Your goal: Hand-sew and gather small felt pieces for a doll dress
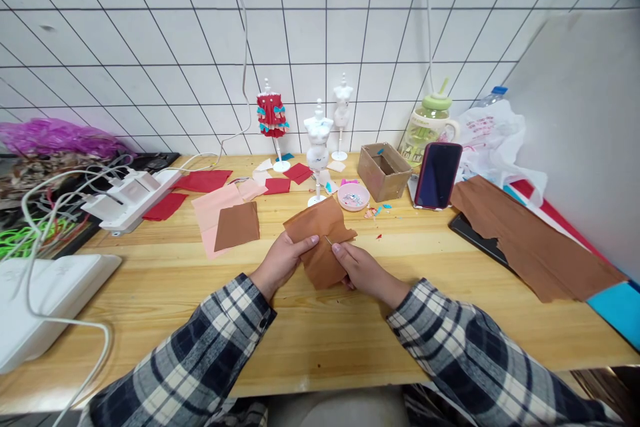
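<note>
Over the middle of the table I hold a piece of brown fabric (320, 263) up between both hands. My left hand (285, 260) pinches its left edge, thumb on top. On the other side my right hand (364, 270) is closed on the cloth's right part. A thin, pale sliver, perhaps a needle, shows by the right thumb; it is too small to name surely. Just behind the fabric stands a bare white mini dress form (319, 140). Left of my hands, a smaller brown fabric piece (237, 227) lies on pink fabric (207, 213).
A pink bowl of beads (353, 204), a cardboard box (383, 180) and a propped phone (438, 175) stand behind my hands. A dress form in a red dress (271, 115) is at the back. Brown cloth (540, 240) lies right; a power strip (133, 197) sits left.
</note>
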`<move>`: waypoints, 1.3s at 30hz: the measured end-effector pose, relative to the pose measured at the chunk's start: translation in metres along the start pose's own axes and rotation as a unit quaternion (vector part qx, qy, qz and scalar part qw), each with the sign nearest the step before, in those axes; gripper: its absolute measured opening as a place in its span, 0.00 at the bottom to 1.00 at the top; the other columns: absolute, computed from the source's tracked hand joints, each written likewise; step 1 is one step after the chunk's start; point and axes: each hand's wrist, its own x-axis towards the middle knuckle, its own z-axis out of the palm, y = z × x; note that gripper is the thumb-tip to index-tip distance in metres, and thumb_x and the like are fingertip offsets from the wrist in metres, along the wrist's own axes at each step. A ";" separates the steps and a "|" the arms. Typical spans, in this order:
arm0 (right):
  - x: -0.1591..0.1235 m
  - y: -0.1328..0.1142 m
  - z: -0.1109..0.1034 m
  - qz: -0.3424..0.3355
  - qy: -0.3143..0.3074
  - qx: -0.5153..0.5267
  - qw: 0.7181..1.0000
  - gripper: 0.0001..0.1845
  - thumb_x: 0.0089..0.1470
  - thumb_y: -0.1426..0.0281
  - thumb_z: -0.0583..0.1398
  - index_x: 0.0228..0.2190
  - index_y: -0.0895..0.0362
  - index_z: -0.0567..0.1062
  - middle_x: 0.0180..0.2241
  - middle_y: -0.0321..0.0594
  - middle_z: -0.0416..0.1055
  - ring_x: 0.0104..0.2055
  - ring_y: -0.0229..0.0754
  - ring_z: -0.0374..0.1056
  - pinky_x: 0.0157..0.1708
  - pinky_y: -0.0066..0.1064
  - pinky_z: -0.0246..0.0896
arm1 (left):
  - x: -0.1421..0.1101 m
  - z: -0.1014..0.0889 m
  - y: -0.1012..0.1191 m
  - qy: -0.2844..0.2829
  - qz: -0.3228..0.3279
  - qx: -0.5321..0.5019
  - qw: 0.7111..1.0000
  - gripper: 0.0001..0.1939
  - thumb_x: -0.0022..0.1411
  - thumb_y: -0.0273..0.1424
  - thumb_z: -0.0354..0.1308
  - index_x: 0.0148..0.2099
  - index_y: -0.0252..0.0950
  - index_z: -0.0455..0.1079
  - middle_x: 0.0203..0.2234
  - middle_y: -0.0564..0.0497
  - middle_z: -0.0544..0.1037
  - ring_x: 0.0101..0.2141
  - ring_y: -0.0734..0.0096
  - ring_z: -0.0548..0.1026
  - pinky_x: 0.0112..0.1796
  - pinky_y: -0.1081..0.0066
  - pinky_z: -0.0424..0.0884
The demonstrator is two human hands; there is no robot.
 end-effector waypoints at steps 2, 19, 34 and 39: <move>0.000 -0.001 0.000 0.011 -0.004 0.019 1.000 0.23 0.63 0.50 0.47 0.27 0.54 0.61 0.16 0.29 0.59 0.14 0.33 0.56 0.13 0.24 0.54 | 0.001 0.000 -0.001 0.004 0.008 -0.001 1.000 0.32 0.51 0.30 0.69 0.59 0.36 0.68 0.49 0.43 0.78 0.52 0.54 0.74 0.57 0.56 0.65; -0.002 -0.003 0.001 0.011 -0.006 0.022 1.000 0.24 0.62 0.48 0.46 0.28 0.55 0.62 0.16 0.29 0.60 0.15 0.32 0.56 0.14 0.24 0.54 | 0.000 -0.001 -0.001 0.006 -0.001 0.026 1.000 0.28 0.49 0.32 0.70 0.54 0.36 0.72 0.51 0.42 0.77 0.52 0.49 0.74 0.55 0.53 0.66; 0.001 0.001 0.002 0.008 0.018 0.028 0.999 0.26 0.59 0.44 0.47 0.28 0.53 0.61 0.16 0.30 0.60 0.14 0.35 0.57 0.13 0.28 0.54 | 0.000 -0.003 -0.002 -0.028 -0.014 0.035 0.999 0.27 0.50 0.30 0.70 0.54 0.35 0.72 0.53 0.41 0.75 0.55 0.48 0.71 0.55 0.53 0.66; 0.000 0.001 0.002 -0.001 0.019 0.013 1.000 0.27 0.57 0.42 0.48 0.27 0.54 0.62 0.16 0.30 0.60 0.14 0.34 0.57 0.12 0.27 0.54 | 0.000 -0.002 -0.001 -0.025 -0.003 0.054 0.998 0.29 0.49 0.31 0.71 0.55 0.36 0.72 0.53 0.41 0.75 0.55 0.47 0.71 0.56 0.52 0.65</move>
